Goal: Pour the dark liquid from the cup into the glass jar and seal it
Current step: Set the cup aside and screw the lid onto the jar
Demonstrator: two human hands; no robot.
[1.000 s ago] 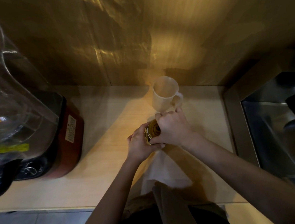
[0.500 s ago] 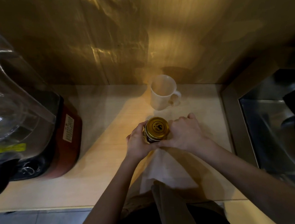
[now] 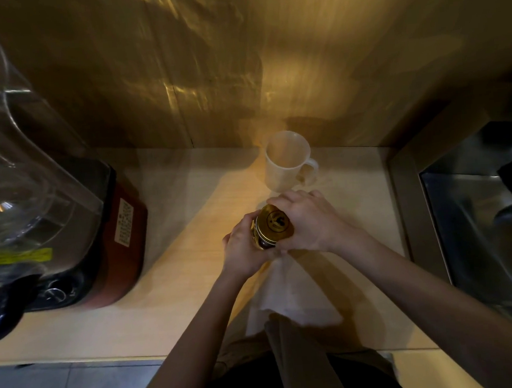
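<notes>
I find the glass jar (image 3: pixel 263 239) just before the cup (image 3: pixel 287 160); left hand (image 3: pixel 243 247) fingers clasp its body, right hand (image 3: pixel 307 220) fingers wrap the gold lid (image 3: pixel 274 222). Glass seems slick, breakable: hold low.

A red-based blender (image 3: pixel 68 239) stands at the worktop's (image 3: pixel 179 291) left; a white cloth (image 3: pixel 287 295) — perhaps paper — lies near the front edge; a steel sink (image 3: pixel 480 222) sits right.
</notes>
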